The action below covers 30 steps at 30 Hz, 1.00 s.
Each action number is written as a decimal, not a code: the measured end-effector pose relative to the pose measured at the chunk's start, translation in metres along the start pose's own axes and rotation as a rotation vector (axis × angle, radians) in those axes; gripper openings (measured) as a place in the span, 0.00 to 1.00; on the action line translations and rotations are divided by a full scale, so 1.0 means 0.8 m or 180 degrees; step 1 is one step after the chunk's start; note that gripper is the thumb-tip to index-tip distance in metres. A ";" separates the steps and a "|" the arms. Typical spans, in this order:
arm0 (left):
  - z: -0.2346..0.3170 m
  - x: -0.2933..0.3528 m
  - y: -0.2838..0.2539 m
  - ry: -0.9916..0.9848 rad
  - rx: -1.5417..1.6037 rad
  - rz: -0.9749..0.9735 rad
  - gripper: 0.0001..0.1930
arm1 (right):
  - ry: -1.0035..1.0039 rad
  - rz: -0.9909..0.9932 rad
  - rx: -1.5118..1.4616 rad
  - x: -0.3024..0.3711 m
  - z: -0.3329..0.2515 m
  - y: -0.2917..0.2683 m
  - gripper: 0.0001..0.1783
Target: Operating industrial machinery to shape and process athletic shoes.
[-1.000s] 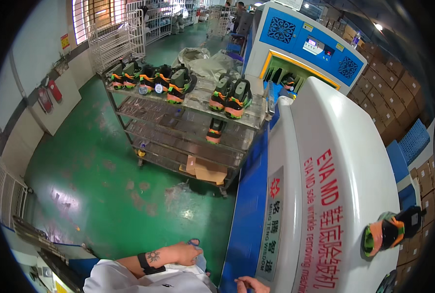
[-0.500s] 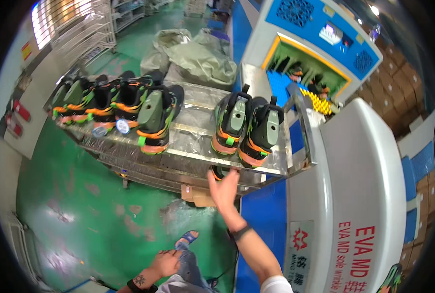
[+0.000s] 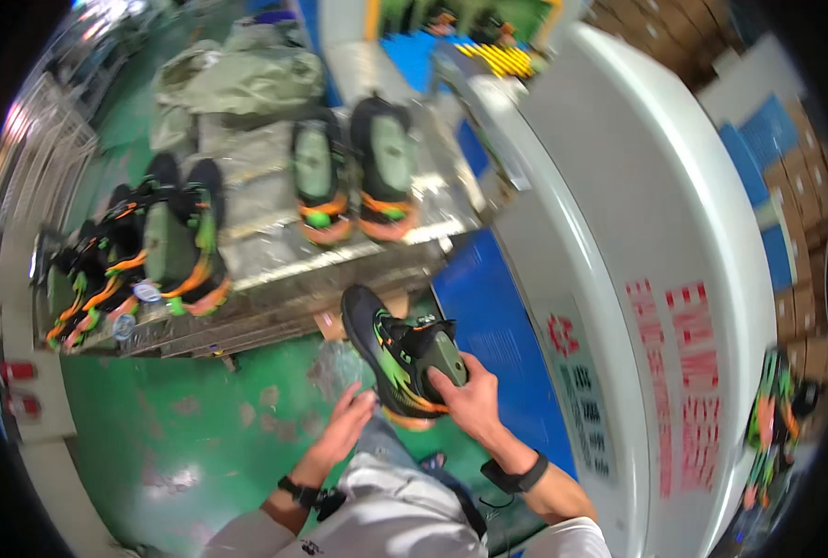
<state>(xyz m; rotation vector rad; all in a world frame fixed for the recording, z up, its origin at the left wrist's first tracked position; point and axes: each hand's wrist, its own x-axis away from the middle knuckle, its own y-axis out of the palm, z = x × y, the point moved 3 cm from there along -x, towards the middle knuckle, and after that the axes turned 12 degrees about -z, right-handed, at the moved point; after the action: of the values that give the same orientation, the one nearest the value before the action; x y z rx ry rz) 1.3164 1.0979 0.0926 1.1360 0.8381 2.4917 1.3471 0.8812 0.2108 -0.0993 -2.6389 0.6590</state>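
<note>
A black sneaker (image 3: 390, 349) with green and orange trim hangs in front of me, toe pointing away and to the left. A grey-green shoe last (image 3: 443, 358) fills its opening. My right hand (image 3: 472, 398) grips the shoe at the heel, thumb on the last. Beside the sneaker's left side is my left hand (image 3: 342, 426), open with fingers stretched toward the shoe; it appears to hold nothing. Two similar sneakers, a left one (image 3: 319, 177) and a right one (image 3: 383, 167), stand on the metal rack's top shelf with lasts in them.
More sneakers (image 3: 186, 237) line the left end of the metal rack (image 3: 330, 265). A large white and blue machine (image 3: 609, 232) rises on my right. Grey-green sacks (image 3: 246, 79) lie behind the rack. More shoes (image 3: 772, 418) show at the far right, near stacked boxes (image 3: 809, 191).
My right hand has come back from under the rack's top shelf with a sneaker. My left hand has risen from near my leg to beside it. The view has shifted right.
</note>
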 end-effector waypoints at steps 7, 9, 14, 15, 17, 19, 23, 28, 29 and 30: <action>-0.012 0.006 0.161 -0.0557 0.1211 -0.2179 0.47 | -0.0114 0.0446 0.0000 0.197 -0.019 -0.090 0.28; -0.032 0.003 0.206 -0.0590 0.1136 -0.2803 0.48 | -0.0633 0.0869 0.0106 0.250 -0.007 -0.111 0.30; -0.069 0.054 0.300 -0.0466 -0.0375 -0.3272 0.43 | -0.0741 0.2047 -0.0469 0.383 0.040 -0.151 0.27; -0.069 0.076 0.320 -0.0223 -0.0886 -0.3469 0.42 | -0.0737 0.2188 -0.0460 0.408 0.050 -0.154 0.27; -0.089 0.093 0.340 -0.0444 -0.1005 -0.3835 0.38 | -0.0245 0.2422 -0.1136 0.470 0.087 -0.166 0.25; -0.098 0.086 0.370 0.0492 -0.2756 -0.3860 0.47 | -0.0642 0.2835 -0.2542 0.520 0.121 -0.170 0.26; -0.096 0.105 0.516 0.2477 -0.2593 -0.3753 0.35 | -0.1138 0.5435 -0.3040 0.597 0.168 -0.174 0.34; -0.068 0.111 0.697 0.4329 -0.3287 -0.3460 0.52 | 0.0098 0.6693 0.2214 0.627 0.263 -0.178 0.20; -0.065 0.110 0.730 0.4553 -0.3270 -0.3374 0.53 | -0.0197 0.6723 0.1889 0.699 0.283 -0.326 0.20; -0.066 0.100 0.762 0.4497 -0.3522 -0.3222 0.52 | -0.0422 0.6719 0.1597 0.762 0.303 -0.352 0.20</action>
<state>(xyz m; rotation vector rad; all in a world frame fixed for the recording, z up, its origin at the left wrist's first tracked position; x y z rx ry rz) 1.2178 0.6306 0.4834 -1.2149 -0.0017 1.8578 0.7008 0.6280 0.3780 -2.7044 -1.3009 1.6892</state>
